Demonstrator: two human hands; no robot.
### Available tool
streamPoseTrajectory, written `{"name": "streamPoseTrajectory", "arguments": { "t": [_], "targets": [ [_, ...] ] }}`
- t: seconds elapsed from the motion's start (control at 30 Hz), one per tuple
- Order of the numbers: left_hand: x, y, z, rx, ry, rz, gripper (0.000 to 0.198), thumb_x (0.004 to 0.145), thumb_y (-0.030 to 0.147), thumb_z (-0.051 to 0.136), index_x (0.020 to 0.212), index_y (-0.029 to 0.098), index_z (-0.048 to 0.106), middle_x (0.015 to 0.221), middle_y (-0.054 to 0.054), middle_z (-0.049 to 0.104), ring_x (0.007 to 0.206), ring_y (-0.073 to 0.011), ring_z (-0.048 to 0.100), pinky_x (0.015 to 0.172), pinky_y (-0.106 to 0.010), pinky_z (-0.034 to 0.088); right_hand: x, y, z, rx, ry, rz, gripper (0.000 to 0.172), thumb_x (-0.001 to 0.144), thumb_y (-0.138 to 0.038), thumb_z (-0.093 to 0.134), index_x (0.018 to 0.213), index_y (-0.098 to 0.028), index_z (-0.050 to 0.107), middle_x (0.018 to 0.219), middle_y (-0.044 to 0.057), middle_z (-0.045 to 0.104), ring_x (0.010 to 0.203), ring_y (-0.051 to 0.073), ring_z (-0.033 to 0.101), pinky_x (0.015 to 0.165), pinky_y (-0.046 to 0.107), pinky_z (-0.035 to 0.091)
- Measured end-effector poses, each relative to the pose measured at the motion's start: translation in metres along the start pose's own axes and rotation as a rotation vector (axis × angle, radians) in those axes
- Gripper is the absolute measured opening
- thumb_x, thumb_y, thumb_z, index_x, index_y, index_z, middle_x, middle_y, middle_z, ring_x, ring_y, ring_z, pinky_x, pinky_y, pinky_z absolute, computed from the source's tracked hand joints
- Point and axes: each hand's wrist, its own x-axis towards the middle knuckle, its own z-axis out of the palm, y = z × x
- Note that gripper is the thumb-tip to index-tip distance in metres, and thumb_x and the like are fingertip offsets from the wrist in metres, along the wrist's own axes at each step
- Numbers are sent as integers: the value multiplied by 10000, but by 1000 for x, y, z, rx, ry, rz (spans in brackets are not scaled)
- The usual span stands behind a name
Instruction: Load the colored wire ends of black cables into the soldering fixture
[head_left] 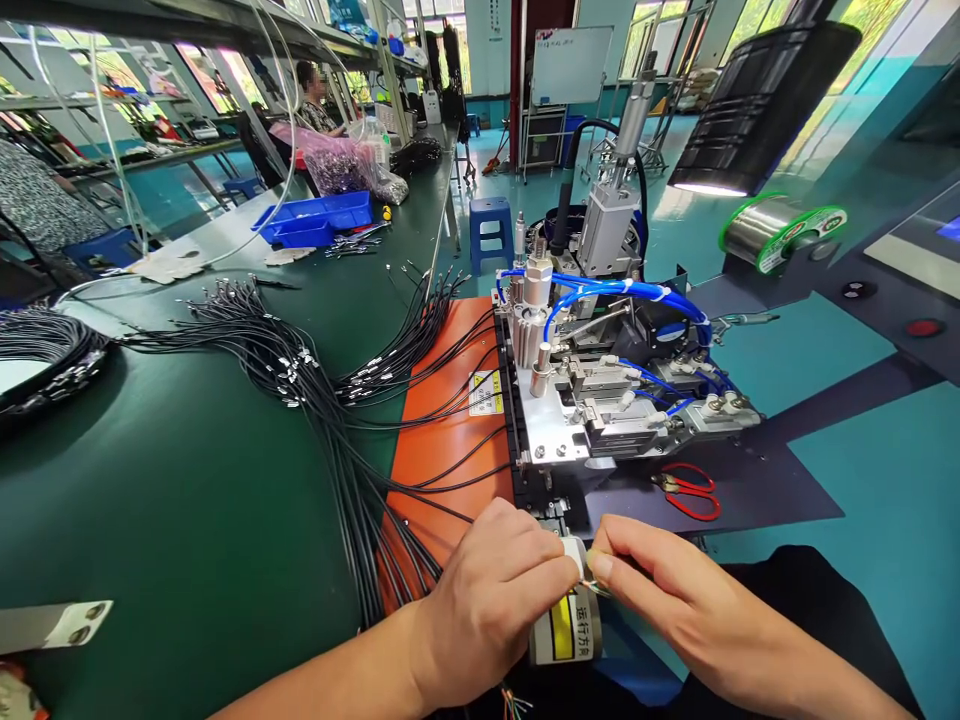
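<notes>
My left hand [506, 580] is closed at the front of the machine, its thumb and forefinger around the end of a cable mostly hidden by the hand. Thin coloured wires [594, 587] come out by those fingertips. Fingers of my right hand [649, 575] are pinched on these wires, close against the left. A white rounded piece [574, 552] shows between the hands; I cannot tell if it is held or belongs to the machine. Below is a cylinder with a yellow and white label [566, 630]. More stripped coloured wire ends [514, 704] stick out beneath my left hand.
Black cables [337, 460] run in bundles over the green table [210, 540] and an orange board [450, 430]. The metal machine [555, 410] with blue hoses stands ahead. Red-handled scissors [690, 490], a solder spool [780, 232] and a black lamp [757, 105] are right. A person sits far left.
</notes>
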Motion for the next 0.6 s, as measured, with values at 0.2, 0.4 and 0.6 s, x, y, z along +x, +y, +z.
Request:
{"name": "streamPoseTrajectory", "arguments": {
  "t": [0.2, 0.4, 0.6],
  "targets": [
    [4, 3, 0, -131, 100, -124, 167, 970, 55, 452, 987, 149, 589, 885, -47, 606, 839, -161, 501, 765, -318, 355, -6, 12, -10, 19, 277, -49, 343, 1069, -452, 418, 833, -214, 490, 825, -13, 468, 764, 124, 466, 690, 223, 424],
    [2, 4, 0, -210, 153, -321, 168, 1000, 107, 424, 941, 172, 567, 853, -37, 557, 801, -145, 504, 726, -272, 403, -8, 18, 3, -213, 440, -590, 388, 978, -80, 561, 1317, -266, 539, 1138, 57, 533, 1036, 146, 575, 892, 246, 490],
    [1, 4, -1, -256, 141, -388, 174, 1047, 181, 397, 976, 177, 557, 883, -42, 568, 804, -140, 541, 740, -267, 435, 7, 8, 23, -256, 656, -694, 352, 915, -8, 626, 1220, -182, 595, 1059, 75, 545, 946, 145, 592, 826, 261, 511]
  ]
}}
